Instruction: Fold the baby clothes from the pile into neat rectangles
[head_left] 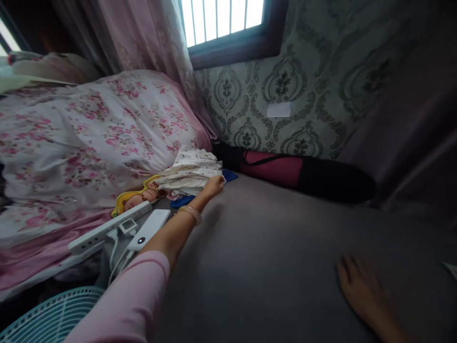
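Observation:
My left hand [215,186] reaches far forward, its fingers closed at the right edge of a crumpled white cloth with small dark specks [193,166]. A small white bit shows past the fingertips. Blue fabric [230,176] peeks out beside and beneath the white cloth. A bracelet [193,214] circles my left wrist. On the right, my right hand [362,288] rests palm down on the grey bed surface [271,252], fingers spread and slightly blurred, holding nothing.
A white power strip [110,227] with plugs and a white power bank [150,229] lie left of my forearm, near a yellow cartoon-shaped item [137,196]. A teal basket-like grille [53,317] is below. Floral bedding [89,124] rises behind; a black-and-maroon long bag [274,169] lines the wall.

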Available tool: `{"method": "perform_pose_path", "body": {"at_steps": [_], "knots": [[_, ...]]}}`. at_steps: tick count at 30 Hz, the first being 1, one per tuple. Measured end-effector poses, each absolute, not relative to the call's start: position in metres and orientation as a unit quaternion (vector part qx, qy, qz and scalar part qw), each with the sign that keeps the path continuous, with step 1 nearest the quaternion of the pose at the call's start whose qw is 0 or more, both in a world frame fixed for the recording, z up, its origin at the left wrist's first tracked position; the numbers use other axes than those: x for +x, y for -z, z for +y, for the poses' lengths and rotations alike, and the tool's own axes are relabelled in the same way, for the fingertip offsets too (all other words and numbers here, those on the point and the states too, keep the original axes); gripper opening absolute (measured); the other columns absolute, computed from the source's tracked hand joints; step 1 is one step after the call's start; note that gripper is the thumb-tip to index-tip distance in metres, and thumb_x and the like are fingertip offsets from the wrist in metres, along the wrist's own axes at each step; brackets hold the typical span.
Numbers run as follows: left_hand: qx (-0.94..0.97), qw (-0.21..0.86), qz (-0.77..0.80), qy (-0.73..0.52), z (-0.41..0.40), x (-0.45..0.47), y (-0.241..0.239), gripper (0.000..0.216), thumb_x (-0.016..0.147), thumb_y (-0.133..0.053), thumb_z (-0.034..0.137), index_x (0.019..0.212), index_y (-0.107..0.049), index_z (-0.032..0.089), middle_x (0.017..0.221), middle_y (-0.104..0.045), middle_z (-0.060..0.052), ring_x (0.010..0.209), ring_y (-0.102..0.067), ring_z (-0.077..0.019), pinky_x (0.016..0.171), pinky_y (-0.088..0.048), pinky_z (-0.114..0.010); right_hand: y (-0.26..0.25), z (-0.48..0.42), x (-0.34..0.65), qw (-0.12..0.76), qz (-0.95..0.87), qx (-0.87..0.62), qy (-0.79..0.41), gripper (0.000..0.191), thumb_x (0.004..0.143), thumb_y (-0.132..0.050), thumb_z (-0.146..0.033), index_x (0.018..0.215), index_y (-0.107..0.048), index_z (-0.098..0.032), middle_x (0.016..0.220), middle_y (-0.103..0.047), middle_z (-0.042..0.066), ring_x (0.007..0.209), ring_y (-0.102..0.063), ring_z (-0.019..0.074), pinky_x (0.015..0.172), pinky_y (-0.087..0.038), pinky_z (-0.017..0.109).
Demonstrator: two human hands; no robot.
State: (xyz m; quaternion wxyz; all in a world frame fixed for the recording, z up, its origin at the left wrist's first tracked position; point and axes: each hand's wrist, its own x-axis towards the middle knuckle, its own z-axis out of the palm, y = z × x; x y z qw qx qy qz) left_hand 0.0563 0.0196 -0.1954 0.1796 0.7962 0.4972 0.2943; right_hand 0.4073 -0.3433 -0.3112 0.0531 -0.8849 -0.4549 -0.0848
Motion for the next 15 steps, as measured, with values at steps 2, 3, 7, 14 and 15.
{"method": "perform_pose_path", "body": {"at_steps": [2, 3, 7, 14, 15], "knots": [[0.79, 0.123, 0.516, -0.306, 0.028, 0.021, 0.183, 0.026, 0.078, -0.048, 0.01, 0.096, -0.067, 0.014, 0.103, -0.066, -0.01, 0.104, -0.058, -0.0232, 0.096, -0.042, -0.036, 0.312, -0.342, 0.409, 0.057, -0.457, -0.883, 0.086, 0.075, 0.088, -0.008, -0.05, 0.135, -0.049, -0.007, 0.142, -0.044, 0.018, 0.131, -0.039, 0.0345, 0.105, -0.031, 0.054], [0.786, 0.096, 0.526, -0.312, 0.031, 0.005, 0.176, 0.028, 0.079, -0.047, 0.01, 0.098, -0.066, 0.014, 0.105, -0.065, -0.011, 0.105, -0.057, -0.0234, 0.097, -0.041, -0.036, 0.313, -0.342, 0.41, 0.06, -0.46, -0.882, 0.086, 0.075, 0.088, -0.008, -0.05, 0.135, -0.049, -0.007, 0.142, -0.044, 0.018, 0.131, -0.039, 0.0345, 0.105, -0.031, 0.054], [0.758, 0.014, 0.561, -0.332, 0.037, -0.049, 0.153, 0.032, 0.079, -0.044, 0.012, 0.105, -0.064, 0.012, 0.109, -0.06, -0.014, 0.109, -0.053, -0.0266, 0.098, -0.039, -0.039, 0.314, -0.341, 0.41, 0.068, -0.468, -0.877, 0.085, 0.076, 0.087, -0.01, -0.051, 0.134, -0.049, -0.006, 0.14, -0.046, 0.019, 0.131, -0.039, 0.0352, 0.106, -0.031, 0.054], [0.694, -0.115, 0.644, -0.301, 0.052, -0.104, 0.14, 0.04, 0.07, -0.056, 0.017, 0.109, -0.065, 0.012, 0.114, -0.058, -0.016, 0.113, -0.049, -0.0336, 0.097, -0.038, -0.042, 0.312, -0.341, 0.406, 0.074, -0.461, -0.879, 0.097, 0.074, 0.087, -0.011, -0.049, 0.133, -0.05, -0.006, 0.14, -0.046, 0.02, 0.13, -0.04, 0.0359, 0.105, -0.031, 0.054], [0.696, -0.1, 0.649, -0.291, 0.054, -0.108, 0.141, 0.041, 0.068, -0.057, 0.017, 0.108, -0.065, 0.012, 0.114, -0.059, -0.016, 0.113, -0.049, -0.0341, 0.097, -0.038, -0.043, 0.312, -0.341, 0.406, 0.073, -0.461, -0.879, 0.098, 0.074, 0.087, -0.011, -0.048, 0.133, -0.05, -0.006, 0.14, -0.047, 0.02, 0.13, -0.04, 0.0357, 0.105, -0.031, 0.054]]}}
